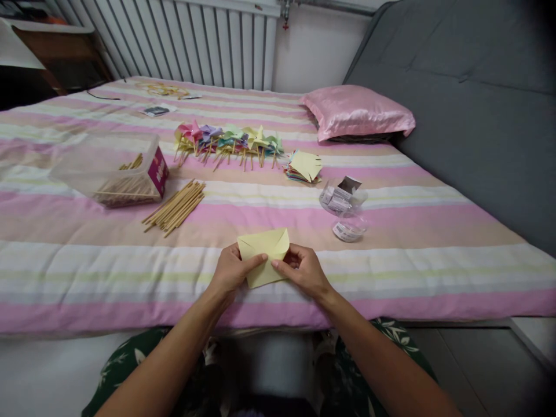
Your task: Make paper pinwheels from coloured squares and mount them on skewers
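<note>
Between my two hands is a pale yellow square of paper [260,243] with slits cut in from its corners. My left hand [232,267] pinches its left side, thumb on top. My right hand [306,267] grips the right side, where one corner of the paper curls up and inward. The fingers beneath the sheet are hidden. Farther back lies a row of finished paper pinwheels [232,139] on sticks, in pink, purple, green and yellow. A stack of cut paper squares [306,166] sits to their right, a yellow one on top.
Wooden sticks [178,205] lie in a loose pile beside a clear plastic box [117,194] holding more sticks. On the right are small clear plastic containers [343,200]. A pink pillow [358,110] rests by the grey headboard [456,87]. The striped bed [412,266] ends just before my knees.
</note>
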Action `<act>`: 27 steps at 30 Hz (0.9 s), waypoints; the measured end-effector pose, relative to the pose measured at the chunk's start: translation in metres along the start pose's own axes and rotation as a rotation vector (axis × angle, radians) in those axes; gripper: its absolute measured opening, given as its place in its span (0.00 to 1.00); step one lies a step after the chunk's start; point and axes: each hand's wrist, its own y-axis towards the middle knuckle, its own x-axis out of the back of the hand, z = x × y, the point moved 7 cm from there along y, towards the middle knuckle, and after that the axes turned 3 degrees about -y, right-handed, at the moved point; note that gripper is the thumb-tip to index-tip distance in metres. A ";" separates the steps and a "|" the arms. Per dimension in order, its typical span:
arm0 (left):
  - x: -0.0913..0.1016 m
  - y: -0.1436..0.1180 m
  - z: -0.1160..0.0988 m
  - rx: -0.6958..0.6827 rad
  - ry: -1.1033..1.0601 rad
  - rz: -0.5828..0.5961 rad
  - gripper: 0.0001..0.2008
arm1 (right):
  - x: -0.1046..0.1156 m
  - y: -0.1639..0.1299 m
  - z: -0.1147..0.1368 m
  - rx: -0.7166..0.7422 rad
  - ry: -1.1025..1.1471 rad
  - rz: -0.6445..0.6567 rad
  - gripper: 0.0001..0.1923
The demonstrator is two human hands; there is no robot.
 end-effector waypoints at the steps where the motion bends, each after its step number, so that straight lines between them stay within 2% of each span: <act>1: -0.001 0.000 0.000 -0.005 -0.001 0.013 0.20 | 0.001 0.000 -0.001 -0.001 0.014 -0.008 0.17; 10: -0.007 -0.003 0.000 -0.011 0.020 0.069 0.19 | 0.003 0.002 -0.005 -0.017 0.106 -0.047 0.14; 15: -0.012 -0.007 0.000 0.057 0.042 0.152 0.21 | 0.007 0.002 -0.008 -0.110 0.236 -0.052 0.12; 20: -0.012 -0.009 -0.005 0.073 0.029 0.200 0.18 | 0.007 0.000 -0.006 -0.237 0.288 0.036 0.14; 27: -0.011 -0.010 -0.001 0.134 0.141 0.170 0.16 | 0.005 0.000 -0.005 -0.214 0.245 0.091 0.13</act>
